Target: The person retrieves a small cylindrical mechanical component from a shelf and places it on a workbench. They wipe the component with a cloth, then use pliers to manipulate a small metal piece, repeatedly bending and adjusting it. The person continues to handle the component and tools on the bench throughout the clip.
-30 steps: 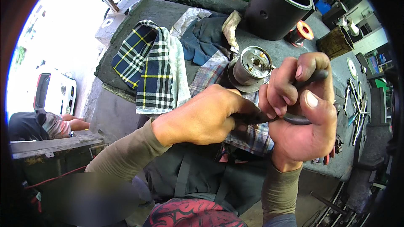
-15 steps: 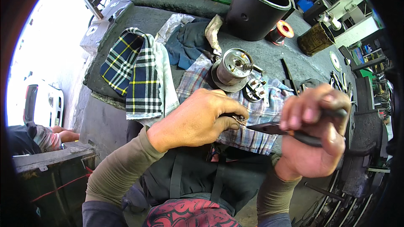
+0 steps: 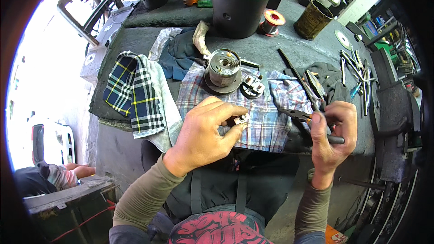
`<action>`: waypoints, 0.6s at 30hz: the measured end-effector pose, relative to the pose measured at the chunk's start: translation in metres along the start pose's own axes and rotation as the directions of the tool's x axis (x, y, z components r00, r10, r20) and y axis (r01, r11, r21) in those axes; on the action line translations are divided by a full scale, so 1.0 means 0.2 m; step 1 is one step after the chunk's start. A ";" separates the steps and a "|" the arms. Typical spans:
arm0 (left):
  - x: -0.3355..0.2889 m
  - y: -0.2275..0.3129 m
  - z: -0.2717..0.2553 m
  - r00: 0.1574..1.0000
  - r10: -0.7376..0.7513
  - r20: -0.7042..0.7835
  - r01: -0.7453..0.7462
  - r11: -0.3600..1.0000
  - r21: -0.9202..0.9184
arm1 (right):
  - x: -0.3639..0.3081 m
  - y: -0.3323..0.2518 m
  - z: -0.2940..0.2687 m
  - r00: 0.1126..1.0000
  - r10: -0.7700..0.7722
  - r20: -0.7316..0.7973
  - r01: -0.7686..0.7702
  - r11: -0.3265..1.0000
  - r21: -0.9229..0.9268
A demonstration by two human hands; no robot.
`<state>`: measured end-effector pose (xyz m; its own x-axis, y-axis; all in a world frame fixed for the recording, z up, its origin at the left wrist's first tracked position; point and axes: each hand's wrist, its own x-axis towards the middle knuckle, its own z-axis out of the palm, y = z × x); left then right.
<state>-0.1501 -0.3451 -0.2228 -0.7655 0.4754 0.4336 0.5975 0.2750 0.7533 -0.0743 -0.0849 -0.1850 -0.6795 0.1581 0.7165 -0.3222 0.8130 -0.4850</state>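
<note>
left hand (image 3: 205, 131): palm down, fingers curled, thumb and forefinger pinched together at the tips. right hand (image 3: 332, 133): upright fist, fingers wrapped closed, thumb raised on top. both forearms sleeved, entering from below, well apart.

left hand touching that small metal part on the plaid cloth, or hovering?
Touching. The head view shows the left hand pinching the small metal part between thumb and forefinger, no gap visible, over the plaid cloth.
</note>
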 end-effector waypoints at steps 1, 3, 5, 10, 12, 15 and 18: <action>0.00 0.01 0.01 1.000 0.018 -0.014 -0.017 1.000 0.020 | 0.02 -0.05 -0.05 0.994 0.086 0.062 -0.084 0.995 -0.045; -0.02 0.01 0.02 0.999 0.035 -0.037 -0.033 0.998 0.057 | 0.02 -0.11 -0.14 0.965 0.186 0.185 -0.164 0.979 -0.124; -0.03 0.02 0.04 0.997 0.044 -0.063 -0.040 0.996 0.078 | 0.03 -0.12 -0.23 0.929 0.205 0.309 -0.149 0.969 -0.195; -0.04 0.02 0.04 0.996 0.064 -0.069 -0.056 0.991 0.120 | -0.01 -0.16 -0.31 0.880 0.190 0.436 -0.027 0.935 -0.354; -0.04 0.02 0.04 0.997 0.048 -0.065 -0.041 0.993 0.108 | -0.01 -0.16 -0.32 0.879 0.136 0.456 0.050 0.927 -0.373; -0.04 0.03 0.03 0.998 -0.016 -0.054 0.019 0.998 0.057 | -0.03 -0.14 -0.34 0.853 0.182 0.488 0.067 0.891 -0.449; -0.04 0.05 0.03 0.996 -0.085 -0.039 0.086 0.996 0.010 | -0.07 -0.12 -0.35 0.859 0.208 0.467 0.059 0.867 -0.495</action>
<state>-0.1376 -0.3418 -0.2217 -0.8225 0.4172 0.3866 0.5318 0.3229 0.7829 -0.0115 -0.0685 -0.1480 -0.9588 0.0434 0.2806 0.0067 0.9914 -0.1304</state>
